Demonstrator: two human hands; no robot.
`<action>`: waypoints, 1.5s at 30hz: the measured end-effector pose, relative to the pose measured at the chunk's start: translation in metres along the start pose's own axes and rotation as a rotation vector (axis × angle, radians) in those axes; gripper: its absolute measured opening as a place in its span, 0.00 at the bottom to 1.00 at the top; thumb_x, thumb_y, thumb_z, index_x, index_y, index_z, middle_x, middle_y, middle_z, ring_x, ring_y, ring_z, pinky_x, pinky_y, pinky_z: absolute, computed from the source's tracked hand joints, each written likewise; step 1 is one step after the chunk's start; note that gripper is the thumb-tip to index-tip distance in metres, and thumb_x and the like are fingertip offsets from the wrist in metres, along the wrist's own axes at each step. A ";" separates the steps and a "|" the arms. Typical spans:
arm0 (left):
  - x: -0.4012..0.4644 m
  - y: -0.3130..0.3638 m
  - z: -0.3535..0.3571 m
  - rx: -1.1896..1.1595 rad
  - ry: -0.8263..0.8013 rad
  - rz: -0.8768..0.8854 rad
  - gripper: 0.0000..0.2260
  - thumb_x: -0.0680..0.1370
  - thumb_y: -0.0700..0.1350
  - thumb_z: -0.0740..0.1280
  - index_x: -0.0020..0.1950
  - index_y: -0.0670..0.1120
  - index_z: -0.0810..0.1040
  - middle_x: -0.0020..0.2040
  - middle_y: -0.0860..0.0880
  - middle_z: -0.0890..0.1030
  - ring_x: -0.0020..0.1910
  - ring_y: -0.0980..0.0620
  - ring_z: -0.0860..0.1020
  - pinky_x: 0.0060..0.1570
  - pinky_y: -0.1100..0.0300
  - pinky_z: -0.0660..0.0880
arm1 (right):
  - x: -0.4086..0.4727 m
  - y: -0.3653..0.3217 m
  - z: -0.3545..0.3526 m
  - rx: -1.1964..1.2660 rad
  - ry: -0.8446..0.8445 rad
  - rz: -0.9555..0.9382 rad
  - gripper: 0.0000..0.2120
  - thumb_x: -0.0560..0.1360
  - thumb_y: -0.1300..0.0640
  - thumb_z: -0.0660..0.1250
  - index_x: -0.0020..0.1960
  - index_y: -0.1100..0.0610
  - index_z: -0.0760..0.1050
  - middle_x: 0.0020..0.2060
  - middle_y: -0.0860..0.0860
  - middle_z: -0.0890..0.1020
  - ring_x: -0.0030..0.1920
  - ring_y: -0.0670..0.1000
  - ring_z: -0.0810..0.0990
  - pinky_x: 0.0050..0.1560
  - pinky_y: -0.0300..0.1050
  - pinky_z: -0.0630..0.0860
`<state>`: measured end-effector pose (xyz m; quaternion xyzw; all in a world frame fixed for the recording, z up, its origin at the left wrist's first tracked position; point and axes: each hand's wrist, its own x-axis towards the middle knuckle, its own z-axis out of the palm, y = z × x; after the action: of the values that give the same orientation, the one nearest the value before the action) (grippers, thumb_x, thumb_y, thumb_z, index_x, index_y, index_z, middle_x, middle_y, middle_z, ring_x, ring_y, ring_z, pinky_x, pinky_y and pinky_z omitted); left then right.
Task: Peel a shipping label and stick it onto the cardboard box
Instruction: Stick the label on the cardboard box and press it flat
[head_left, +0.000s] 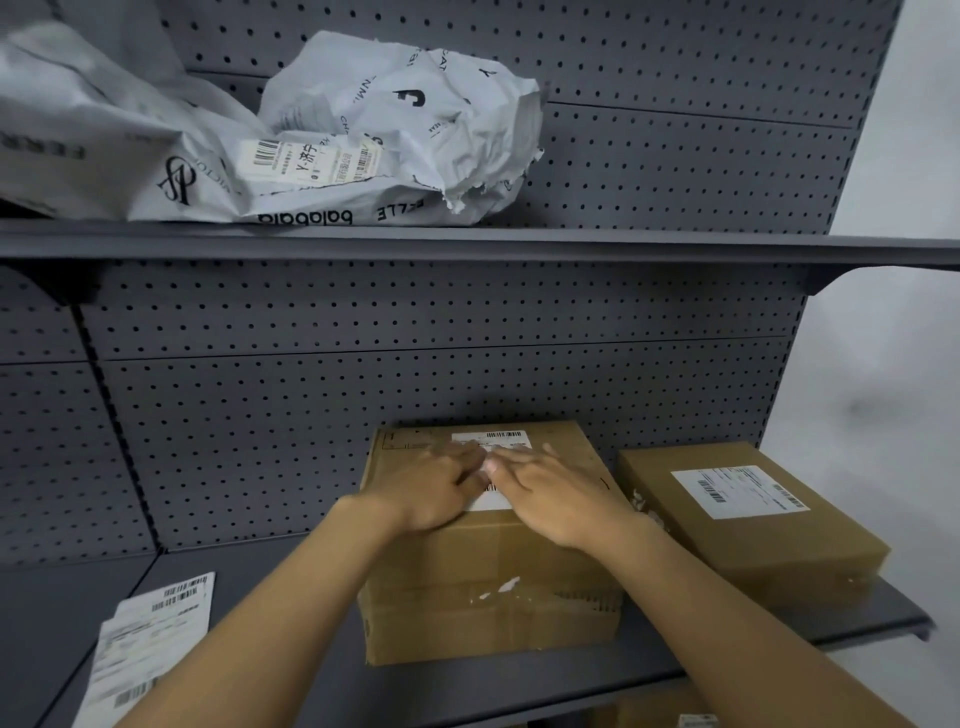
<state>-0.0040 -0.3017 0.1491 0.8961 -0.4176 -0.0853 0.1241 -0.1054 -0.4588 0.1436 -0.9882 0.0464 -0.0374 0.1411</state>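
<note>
— How many cardboard boxes do you count?
— Two on the lower shelf: the large box (488, 561) and a flatter box (753, 525) beside it.
— Labels?
— One stuck on each: a white label (491, 467) and another (740, 491). Plus loose label sheets (150, 644) at the left, maybe two or three overlapping.
— Hands?
— Two, a left hand (431, 488) and a right hand (550, 493).
— Mailer bags?
— Two crumpled ones (311, 135) up top, I think.

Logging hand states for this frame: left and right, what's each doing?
Left hand: open, flat, pressing the shipping label onto the cardboard box.
Right hand: open, flat on the same label, holding nothing.
</note>
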 end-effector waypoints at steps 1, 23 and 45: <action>-0.002 -0.001 0.000 0.024 -0.010 -0.003 0.27 0.86 0.62 0.49 0.84 0.57 0.55 0.85 0.53 0.56 0.84 0.46 0.52 0.82 0.48 0.51 | -0.003 0.000 -0.004 -0.005 0.009 0.018 0.29 0.85 0.42 0.40 0.81 0.50 0.60 0.81 0.48 0.62 0.81 0.47 0.58 0.81 0.51 0.44; -0.027 0.013 0.006 0.117 0.009 -0.178 0.30 0.84 0.66 0.44 0.85 0.58 0.48 0.86 0.53 0.46 0.85 0.47 0.41 0.81 0.43 0.39 | -0.016 -0.014 -0.002 -0.146 0.099 0.177 0.28 0.84 0.42 0.51 0.78 0.57 0.66 0.77 0.53 0.70 0.77 0.55 0.64 0.79 0.51 0.51; -0.042 -0.013 0.003 -0.008 0.047 -0.252 0.39 0.77 0.75 0.53 0.84 0.61 0.50 0.86 0.55 0.45 0.84 0.48 0.37 0.79 0.33 0.39 | -0.056 0.007 -0.022 -0.145 0.253 0.241 0.23 0.84 0.42 0.56 0.75 0.48 0.71 0.73 0.47 0.76 0.71 0.53 0.73 0.69 0.50 0.69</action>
<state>-0.0224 -0.2618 0.1446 0.9427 -0.2983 -0.0810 0.1256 -0.1633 -0.4662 0.1597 -0.9704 0.1844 -0.1409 0.0661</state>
